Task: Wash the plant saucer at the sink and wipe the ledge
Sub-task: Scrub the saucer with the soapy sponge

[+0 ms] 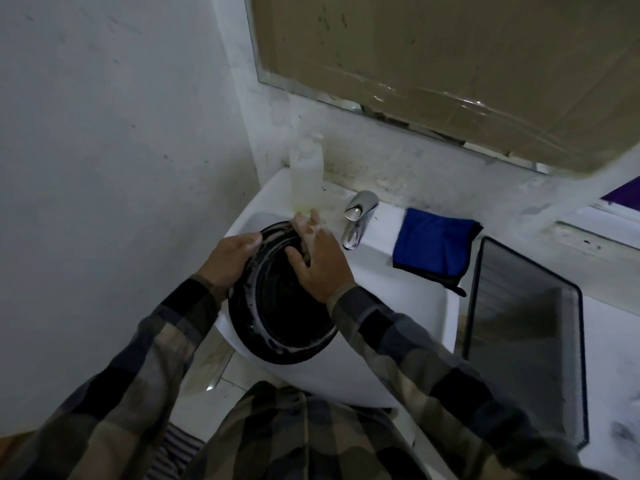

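Observation:
A round black plant saucer (277, 317) streaked with white suds lies tilted over the white sink (398, 289). My left hand (230, 259) grips the saucer's left rim, thumb curled over the edge. My right hand (317, 258) lies flat inside the saucer near its far rim, fingers straight and soapy, with something brownish partly hidden under the palm. A folded blue cloth (434, 245) rests on the sink's right shoulder. The white ledge (616, 323) runs along the right.
A chrome faucet (358, 216) stands behind the basin, no water visibly running. A translucent soap bottle (306, 171) sits at the sink's back left corner. A black mesh tray (526, 327) lies on the ledge. A wall stands close on the left, a covered mirror above.

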`<move>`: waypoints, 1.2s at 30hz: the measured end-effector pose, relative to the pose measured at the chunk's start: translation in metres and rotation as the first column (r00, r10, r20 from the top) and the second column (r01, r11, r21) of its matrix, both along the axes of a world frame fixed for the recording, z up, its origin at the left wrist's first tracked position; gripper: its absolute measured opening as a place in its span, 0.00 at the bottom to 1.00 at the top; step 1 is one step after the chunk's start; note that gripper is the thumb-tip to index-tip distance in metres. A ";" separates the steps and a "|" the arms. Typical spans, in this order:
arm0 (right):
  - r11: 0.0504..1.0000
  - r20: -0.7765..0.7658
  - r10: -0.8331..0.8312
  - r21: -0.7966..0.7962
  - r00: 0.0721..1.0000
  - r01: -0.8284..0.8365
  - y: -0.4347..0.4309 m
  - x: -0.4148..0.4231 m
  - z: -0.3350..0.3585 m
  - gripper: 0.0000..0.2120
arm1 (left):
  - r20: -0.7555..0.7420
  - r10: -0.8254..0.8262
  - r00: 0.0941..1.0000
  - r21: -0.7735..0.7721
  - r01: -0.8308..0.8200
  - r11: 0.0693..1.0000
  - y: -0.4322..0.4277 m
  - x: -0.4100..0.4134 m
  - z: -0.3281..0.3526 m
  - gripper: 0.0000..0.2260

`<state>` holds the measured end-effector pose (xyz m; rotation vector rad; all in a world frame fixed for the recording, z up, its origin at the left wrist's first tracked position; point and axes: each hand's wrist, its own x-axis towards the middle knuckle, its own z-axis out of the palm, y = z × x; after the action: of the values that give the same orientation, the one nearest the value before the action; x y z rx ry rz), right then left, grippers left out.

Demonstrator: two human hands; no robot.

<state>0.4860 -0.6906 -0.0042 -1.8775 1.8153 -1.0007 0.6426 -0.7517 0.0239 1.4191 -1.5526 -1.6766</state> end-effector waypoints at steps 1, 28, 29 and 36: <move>0.999 0.020 -0.050 -0.001 0.999 0.050 0.001 0.004 -0.002 0.23 | -0.007 0.004 1.000 0.006 -0.004 1.000 0.002 0.000 -0.001 0.12; 0.622 0.499 -0.783 0.615 0.371 0.485 0.018 0.036 -0.039 0.15 | -0.022 0.191 0.981 -0.152 -0.192 0.970 0.015 0.029 -0.025 0.14; 0.579 0.451 -0.815 0.663 0.363 0.475 0.017 0.032 -0.041 0.16 | -0.022 0.197 0.980 -0.145 -0.198 0.969 0.018 0.029 -0.027 0.15; 0.534 0.243 -0.737 0.782 0.631 0.322 0.005 0.007 -0.026 0.19 | -0.069 0.354 0.933 -0.058 -0.358 0.932 0.027 0.041 -0.041 0.06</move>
<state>0.4927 -0.6853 -0.0306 -0.4436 2.0232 -0.7533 0.6834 -0.7246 -0.0175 1.4965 -1.2208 -1.4185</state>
